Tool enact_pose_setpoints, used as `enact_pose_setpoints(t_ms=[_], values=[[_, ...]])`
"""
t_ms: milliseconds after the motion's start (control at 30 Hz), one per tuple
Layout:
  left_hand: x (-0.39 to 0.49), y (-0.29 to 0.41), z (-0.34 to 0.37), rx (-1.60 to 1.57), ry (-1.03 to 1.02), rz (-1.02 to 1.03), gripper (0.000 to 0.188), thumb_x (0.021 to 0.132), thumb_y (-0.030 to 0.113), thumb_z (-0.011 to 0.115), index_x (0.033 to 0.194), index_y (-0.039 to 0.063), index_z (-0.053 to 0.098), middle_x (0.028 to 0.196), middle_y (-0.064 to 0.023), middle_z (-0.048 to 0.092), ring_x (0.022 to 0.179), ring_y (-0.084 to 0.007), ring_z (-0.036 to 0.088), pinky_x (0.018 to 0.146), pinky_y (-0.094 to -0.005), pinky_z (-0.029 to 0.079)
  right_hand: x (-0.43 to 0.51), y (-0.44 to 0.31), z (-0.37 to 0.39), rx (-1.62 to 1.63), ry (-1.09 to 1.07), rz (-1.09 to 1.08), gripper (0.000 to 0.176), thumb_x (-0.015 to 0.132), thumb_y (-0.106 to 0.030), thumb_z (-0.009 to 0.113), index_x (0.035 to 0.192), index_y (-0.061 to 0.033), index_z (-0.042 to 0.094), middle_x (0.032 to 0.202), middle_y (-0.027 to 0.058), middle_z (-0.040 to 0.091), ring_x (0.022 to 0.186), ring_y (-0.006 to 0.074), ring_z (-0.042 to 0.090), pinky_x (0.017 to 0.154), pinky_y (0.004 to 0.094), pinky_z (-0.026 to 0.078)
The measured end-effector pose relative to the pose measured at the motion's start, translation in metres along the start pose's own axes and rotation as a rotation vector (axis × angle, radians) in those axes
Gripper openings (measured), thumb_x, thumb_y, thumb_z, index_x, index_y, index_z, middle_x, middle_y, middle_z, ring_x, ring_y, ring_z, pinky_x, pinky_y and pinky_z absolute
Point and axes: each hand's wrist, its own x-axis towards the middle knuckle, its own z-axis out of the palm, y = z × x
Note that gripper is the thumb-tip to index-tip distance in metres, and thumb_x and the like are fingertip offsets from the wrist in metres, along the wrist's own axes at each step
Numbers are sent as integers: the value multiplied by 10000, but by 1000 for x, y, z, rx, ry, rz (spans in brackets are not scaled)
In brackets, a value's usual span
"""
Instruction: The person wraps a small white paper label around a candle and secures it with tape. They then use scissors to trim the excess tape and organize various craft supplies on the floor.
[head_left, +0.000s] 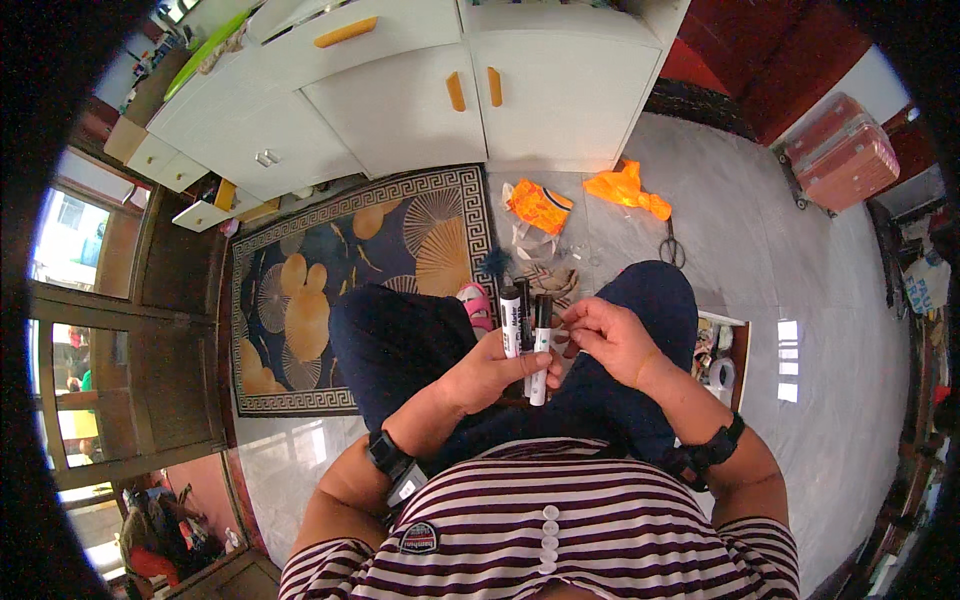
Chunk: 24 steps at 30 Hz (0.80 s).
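Note:
My left hand (480, 371) is closed around several marker pens, held upright in front of my lap. One is a thick white marker with a black cap (511, 322); beside it is a slimmer white marker with a black cap (541, 352), and a dark-capped one stands partly hidden between them. Close to the right of the markers is my right hand (611, 337), its thumb and fingertips near each other. Whether something thin is pinched there cannot be told. Beyond my knees, an orange patterned packet (538, 206) and a knotted orange plastic bag (628, 191) lie on the floor.
Dark-handled scissors (672, 251) lie beyond my right knee. An open drawer or box of small items (739, 360) sits beside my right thigh. A patterned rug (360, 277) spreads to the left, below white cabinets (555, 97). A pink suitcase (844, 154) stands at the far right.

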Motion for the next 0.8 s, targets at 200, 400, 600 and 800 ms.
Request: enact_pose_setpoints(t_ms=[200, 400, 600, 800], values=[[-2, -2, 2, -61, 39, -34, 224, 898, 111, 546, 1096, 4, 542, 940, -97, 625, 861, -196, 626, 775, -323, 513, -1, -2, 12, 40, 162, -32, 220, 832, -136, 623, 987, 15, 582, 840, 70, 634, 757, 116, 596, 697, 257, 475], [-3, -8, 1, -139, -67, -136, 256, 884, 115, 567, 1111, 0, 542, 1008, -138, 623, 929, -256, 625, 820, -374, 506, 3, -6, 17, 39, 22, 75, 301, 788, -246, 693, 916, 18, 628, 766, 47, 633, 682, 100, 577, 637, 257, 474], [-4, -9, 1, -237, -100, -180, 416, 875, 196, 578, 1220, 3, 448, 1088, -187, 595, 1008, -339, 595, 865, -433, 490, 5, -8, 16, 205, 30, 118, 219, 799, -213, 678, 832, -6, 615, 704, 11, 596, 625, 74, 534, 568, 234, 441], [-2, -5, 2, -281, -143, -209, 379, 893, 206, 567, 1205, 7, 486, 1131, -180, 582, 1037, -293, 588, 832, -373, 502, 5, -14, 16, 273, 25, 175, 199, 823, -194, 657, 882, -10, 609, 744, 2, 593, 635, 68, 523, 572, 209, 425]])
